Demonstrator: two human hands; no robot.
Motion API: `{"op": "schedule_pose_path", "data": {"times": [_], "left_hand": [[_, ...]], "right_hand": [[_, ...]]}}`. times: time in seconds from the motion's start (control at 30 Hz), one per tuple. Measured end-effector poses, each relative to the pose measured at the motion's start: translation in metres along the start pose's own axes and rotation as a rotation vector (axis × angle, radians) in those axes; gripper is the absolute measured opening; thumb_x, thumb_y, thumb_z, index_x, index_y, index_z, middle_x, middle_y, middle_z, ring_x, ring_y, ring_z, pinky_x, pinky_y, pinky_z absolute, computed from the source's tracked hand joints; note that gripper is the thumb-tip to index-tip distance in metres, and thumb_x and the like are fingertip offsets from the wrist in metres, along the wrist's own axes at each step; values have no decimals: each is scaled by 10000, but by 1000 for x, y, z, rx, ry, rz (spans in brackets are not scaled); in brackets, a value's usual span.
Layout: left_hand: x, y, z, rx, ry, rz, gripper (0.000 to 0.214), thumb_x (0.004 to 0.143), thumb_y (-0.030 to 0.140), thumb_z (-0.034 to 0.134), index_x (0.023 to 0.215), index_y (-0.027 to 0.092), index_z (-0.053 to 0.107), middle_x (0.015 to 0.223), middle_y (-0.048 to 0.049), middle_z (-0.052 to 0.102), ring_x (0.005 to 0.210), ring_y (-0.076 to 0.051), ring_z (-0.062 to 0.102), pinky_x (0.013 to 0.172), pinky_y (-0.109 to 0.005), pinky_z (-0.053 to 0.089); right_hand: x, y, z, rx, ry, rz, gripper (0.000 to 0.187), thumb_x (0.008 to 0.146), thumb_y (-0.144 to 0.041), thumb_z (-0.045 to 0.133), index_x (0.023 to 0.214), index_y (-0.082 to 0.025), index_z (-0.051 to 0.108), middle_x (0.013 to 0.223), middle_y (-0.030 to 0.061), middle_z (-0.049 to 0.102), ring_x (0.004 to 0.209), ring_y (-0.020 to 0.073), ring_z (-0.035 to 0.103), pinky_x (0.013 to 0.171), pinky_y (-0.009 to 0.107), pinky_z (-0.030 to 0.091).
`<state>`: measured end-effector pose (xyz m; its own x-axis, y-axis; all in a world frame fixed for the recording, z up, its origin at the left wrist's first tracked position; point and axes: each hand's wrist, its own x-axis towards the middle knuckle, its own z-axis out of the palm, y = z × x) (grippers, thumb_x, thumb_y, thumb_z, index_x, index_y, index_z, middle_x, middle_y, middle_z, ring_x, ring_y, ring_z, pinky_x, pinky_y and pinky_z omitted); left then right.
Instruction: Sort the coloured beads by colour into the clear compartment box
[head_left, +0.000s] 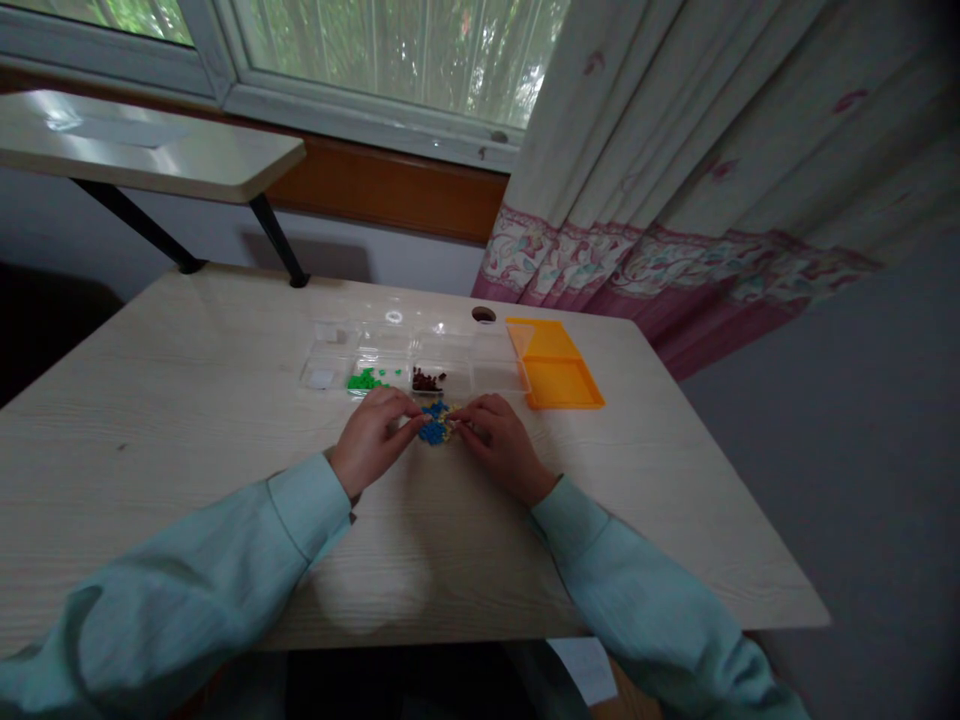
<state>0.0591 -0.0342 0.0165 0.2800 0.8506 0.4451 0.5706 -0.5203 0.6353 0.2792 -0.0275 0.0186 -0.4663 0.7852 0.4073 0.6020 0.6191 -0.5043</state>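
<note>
A small pile of blue pieces [435, 433] mixed with yellow pieces [452, 410] lies on the table between my hands. My left hand [382, 435] reaches the pile's left side, thumb and fingertips pinched together. From the right, my right hand [499, 440] is at the yellow pieces, its fingers also closed in a pinch. Whatever sits in either pinch is too small to make out. Just beyond stands a clear compartment box [495, 378]. Green pieces [365, 380] lie in one of its compartments, dark brown pieces [427, 381] in another.
An orange tray [566, 384] with its lid stands right of the clear box. Behind it is a round hole [484, 314] in the pale table [187, 430]. A raised shelf [225, 165] on black legs is at the back left. A curtain [637, 180] hangs at the back right.
</note>
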Motion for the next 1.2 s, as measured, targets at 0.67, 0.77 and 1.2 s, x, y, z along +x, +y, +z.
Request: {"op": "schedule_pose_path", "data": {"times": [0.67,0.77,1.2], "left_hand": [[-2,4,1,-22,-73,110,197,903,322,516,916,191,664,900,-63,622,879,-174,538,810,-328,436],[-2,5,1,-39,-64,112,193,907,310,508,924,194,662,908,-64,620,879,-171,541,811,-327,438],[-3,4,0,-23,-78,118,211,907,326,502,903,194,667,889,-67,623,862,-177,545,796,-334,443]], "right_hand": [[1,0,-4,-90,107,-142,151,869,-297,591,951,-254,710,825,37,662,827,180,551,782,351,410],[4,20,-20,-165,228,-21,158,874,-310,581,935,-259,717,803,40,647,828,189,547,798,362,405],[8,59,-30,-446,402,212,220,868,-377,556,876,-226,715,916,70,603,928,240,475,809,395,328]]}}
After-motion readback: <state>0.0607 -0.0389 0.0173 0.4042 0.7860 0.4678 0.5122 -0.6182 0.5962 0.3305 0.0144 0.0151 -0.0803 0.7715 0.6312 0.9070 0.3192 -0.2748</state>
